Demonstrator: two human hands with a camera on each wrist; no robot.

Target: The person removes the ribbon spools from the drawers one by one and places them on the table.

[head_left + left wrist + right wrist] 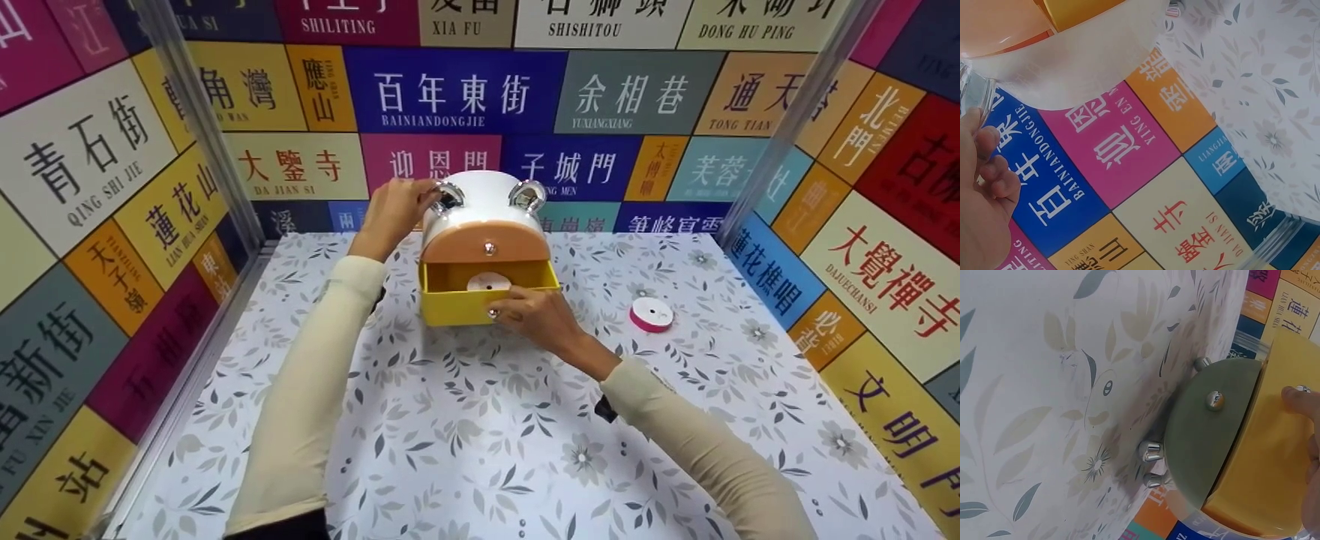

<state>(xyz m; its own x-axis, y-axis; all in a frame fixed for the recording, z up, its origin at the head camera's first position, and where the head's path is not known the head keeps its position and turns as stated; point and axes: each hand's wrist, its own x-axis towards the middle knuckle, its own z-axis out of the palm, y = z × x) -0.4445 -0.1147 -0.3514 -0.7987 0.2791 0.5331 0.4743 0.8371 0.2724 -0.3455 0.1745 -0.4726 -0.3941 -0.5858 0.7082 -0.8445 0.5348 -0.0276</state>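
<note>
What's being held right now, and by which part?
Left grip: the box, by one silver ear. Right grip: the yellow drawer, by its knob.

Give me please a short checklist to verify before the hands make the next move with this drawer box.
1. Left hand grips silver ear: ok.
2. Right hand holds knob: ok.
3. Yellow drawer open: ok.
4. Pale disc inside drawer: ok.
5. Nothing else in drawer: cannot tell, its front hides part.
6. Table beside box free of loose things: not ok, pink-edged spool lies to the right.
</note>
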